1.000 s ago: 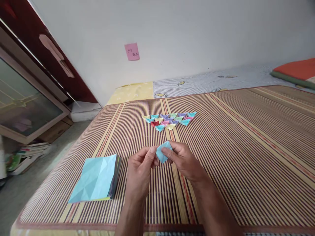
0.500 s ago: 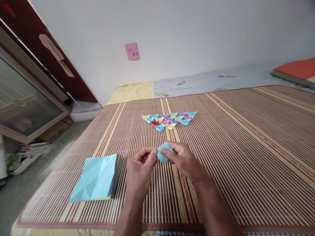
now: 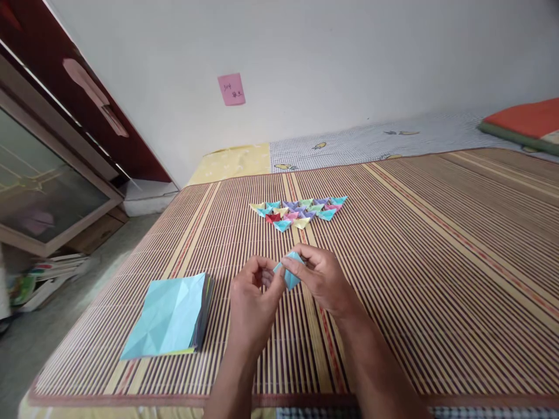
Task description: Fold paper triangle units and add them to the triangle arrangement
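Between my two hands is a small folded piece of light blue paper (image 3: 292, 280), held above the striped mat. My left hand (image 3: 257, 297) pinches its left side with thumb and fingers. From the right, my right hand (image 3: 321, 279) grips the upper part, thumb on the front face. Both thumbs nearly meet and hide some of the folds. Beyond the hands, several small folded paper boats (image 3: 292, 216) in blue, yellow, red, pink, purple and green sit in close rows. To the left lies a stack of square paper (image 3: 166, 314) with a creased light blue sheet on top.
The striped mat (image 3: 414, 262) covers the bed. A folded orange and green cloth (image 3: 524, 123) lies at the far right. A pink note (image 3: 232, 89) is on the wall. At the left are a glass-paned door (image 3: 48, 180) and books (image 3: 50, 279) on the floor.
My left thumb has moved right and up over the folded paper, close to the right thumb. The paper has turned and looks narrower. The view has shifted slightly.
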`<action>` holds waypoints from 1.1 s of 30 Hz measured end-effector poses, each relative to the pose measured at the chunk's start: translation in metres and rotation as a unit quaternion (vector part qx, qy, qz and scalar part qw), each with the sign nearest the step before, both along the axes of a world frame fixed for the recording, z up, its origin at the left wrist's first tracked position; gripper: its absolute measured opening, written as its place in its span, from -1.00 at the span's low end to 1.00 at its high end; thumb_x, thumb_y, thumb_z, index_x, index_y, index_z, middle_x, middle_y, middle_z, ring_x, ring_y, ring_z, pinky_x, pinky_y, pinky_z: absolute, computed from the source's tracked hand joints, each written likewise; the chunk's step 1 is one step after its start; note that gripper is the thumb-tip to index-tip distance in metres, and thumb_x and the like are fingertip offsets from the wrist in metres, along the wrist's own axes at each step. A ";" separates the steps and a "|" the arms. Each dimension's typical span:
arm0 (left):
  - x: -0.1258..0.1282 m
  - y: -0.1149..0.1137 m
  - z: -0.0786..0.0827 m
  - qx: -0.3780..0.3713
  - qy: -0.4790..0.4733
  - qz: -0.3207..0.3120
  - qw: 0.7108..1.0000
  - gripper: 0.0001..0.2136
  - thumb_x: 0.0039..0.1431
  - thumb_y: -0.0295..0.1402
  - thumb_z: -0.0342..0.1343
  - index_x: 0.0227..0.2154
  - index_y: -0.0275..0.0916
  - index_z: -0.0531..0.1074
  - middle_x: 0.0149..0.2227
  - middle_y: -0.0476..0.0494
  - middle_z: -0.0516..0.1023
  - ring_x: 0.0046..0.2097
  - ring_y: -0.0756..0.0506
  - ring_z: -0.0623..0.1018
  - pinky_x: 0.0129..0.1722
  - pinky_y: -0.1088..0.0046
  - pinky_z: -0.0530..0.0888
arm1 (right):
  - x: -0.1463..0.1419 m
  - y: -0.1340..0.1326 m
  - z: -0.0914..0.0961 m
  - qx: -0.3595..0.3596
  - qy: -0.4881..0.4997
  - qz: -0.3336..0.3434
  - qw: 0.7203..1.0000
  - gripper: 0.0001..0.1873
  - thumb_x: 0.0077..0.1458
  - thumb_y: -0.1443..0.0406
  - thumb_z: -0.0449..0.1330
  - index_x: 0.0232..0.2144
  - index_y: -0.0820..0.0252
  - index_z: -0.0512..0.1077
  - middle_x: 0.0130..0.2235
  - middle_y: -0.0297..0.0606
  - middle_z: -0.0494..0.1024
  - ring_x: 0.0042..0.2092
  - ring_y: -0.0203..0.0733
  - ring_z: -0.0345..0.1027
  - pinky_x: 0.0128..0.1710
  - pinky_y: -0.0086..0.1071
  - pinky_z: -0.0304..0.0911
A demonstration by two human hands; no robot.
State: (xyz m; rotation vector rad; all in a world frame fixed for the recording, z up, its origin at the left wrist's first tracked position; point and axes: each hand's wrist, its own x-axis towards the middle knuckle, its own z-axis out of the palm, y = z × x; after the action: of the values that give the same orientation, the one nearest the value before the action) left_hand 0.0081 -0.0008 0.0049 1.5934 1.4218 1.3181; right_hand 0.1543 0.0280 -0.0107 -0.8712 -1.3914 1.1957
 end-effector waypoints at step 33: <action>-0.011 0.017 -0.015 -0.183 -0.290 -0.042 0.938 -0.63 -0.09 -0.17 0.42 -0.66 -0.24 0.35 -0.68 0.01 0.43 -0.60 0.07 0.33 -0.54 0.53 0.23 | 0.003 0.006 -0.011 -0.075 -0.052 0.024 0.996 -0.56 0.18 -0.01 0.29 -0.53 0.18 0.43 -0.54 -0.33 0.47 -0.49 -0.28 0.33 -0.47 -0.39 0.27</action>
State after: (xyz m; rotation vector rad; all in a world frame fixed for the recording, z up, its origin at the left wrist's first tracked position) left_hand -0.0027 0.0160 -0.0096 0.9054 1.1258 1.2430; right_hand 0.1571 0.0342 -0.0218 -1.0232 -1.4252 1.3205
